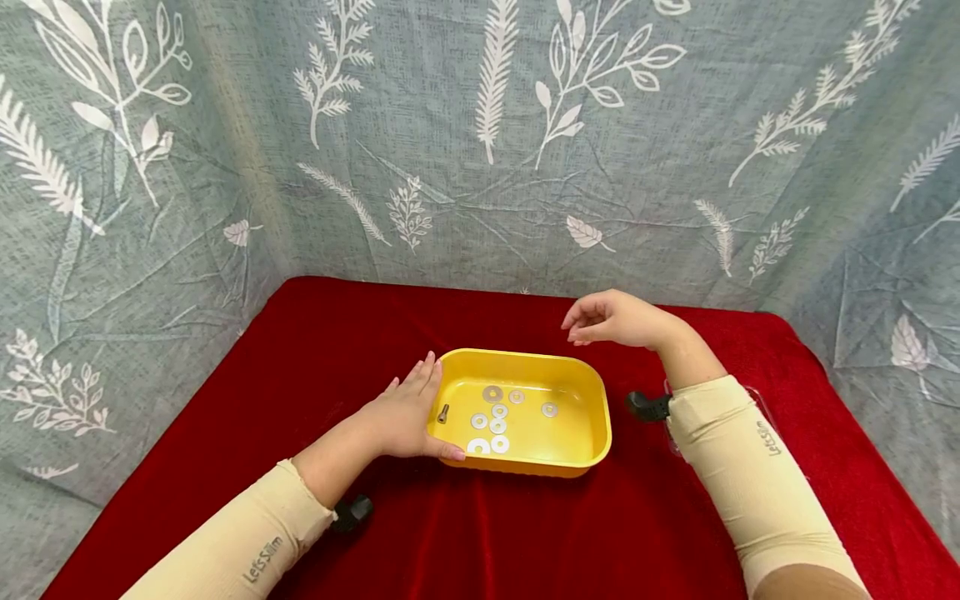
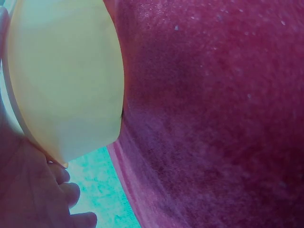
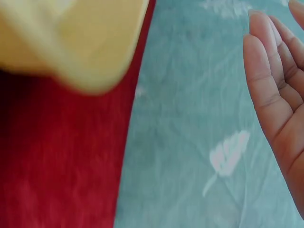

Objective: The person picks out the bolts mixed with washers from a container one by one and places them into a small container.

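Observation:
A yellow plastic tray (image 1: 573, 442) lies in the middle of the red cloth. Over its left rim rests my left hand (image 1: 405, 417), the thumb along the front edge and the other fingers stretched toward the back corner. In the left wrist view that hand (image 2: 28, 185) lies against the tray's side (image 2: 71, 85). Several flat metal washers (image 1: 498, 426) and a small bolt (image 1: 443, 414) are spread on the tray floor, mostly on the left. My right hand (image 1: 615, 318) hovers beyond the back right corner, fingers loosely bent, with nothing visible in it.
Under the right forearm, a clear plastic container (image 1: 761, 404) is partly hidden. Black wrist camera mounts (image 1: 647, 406) jut out from both wrists. Red cloth (image 1: 360, 333) covers the table. A grey-green leaf-patterned curtain (image 1: 450, 208) hangs behind and at both sides.

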Demonstrator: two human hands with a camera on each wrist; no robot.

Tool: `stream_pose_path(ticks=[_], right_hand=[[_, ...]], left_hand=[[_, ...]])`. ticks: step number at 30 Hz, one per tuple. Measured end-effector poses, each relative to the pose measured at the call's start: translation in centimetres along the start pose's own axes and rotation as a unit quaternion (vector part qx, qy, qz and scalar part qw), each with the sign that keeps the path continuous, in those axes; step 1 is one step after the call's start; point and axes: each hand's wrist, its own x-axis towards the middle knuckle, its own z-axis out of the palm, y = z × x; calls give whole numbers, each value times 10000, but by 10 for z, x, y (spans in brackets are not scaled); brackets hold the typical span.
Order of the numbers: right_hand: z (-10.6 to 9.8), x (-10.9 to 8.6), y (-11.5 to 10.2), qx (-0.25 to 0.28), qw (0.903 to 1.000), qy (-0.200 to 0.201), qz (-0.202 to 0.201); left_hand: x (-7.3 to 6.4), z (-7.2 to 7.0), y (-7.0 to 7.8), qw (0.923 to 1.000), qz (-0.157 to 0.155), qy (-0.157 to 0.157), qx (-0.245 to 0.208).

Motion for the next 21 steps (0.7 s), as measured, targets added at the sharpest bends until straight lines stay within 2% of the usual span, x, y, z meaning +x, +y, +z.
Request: stream_pose_path(ticks=[5,11,16,21], right_hand=[[21,20,-10,15,9997,-227,-36],[41,44,-17,-119,9984,-455,-317],[57,60,-23,-313,9962,-610,-532],[76,73,-26,-566,9927,-901,-563]], left_hand=[[0,0,0,10000,14,13,-12],[0,0,0,10000,-44,-27,-62],[0,-1,-1,9999,-81,-78,-96],[0,-2,-1,9999,-57,-85,-86]])
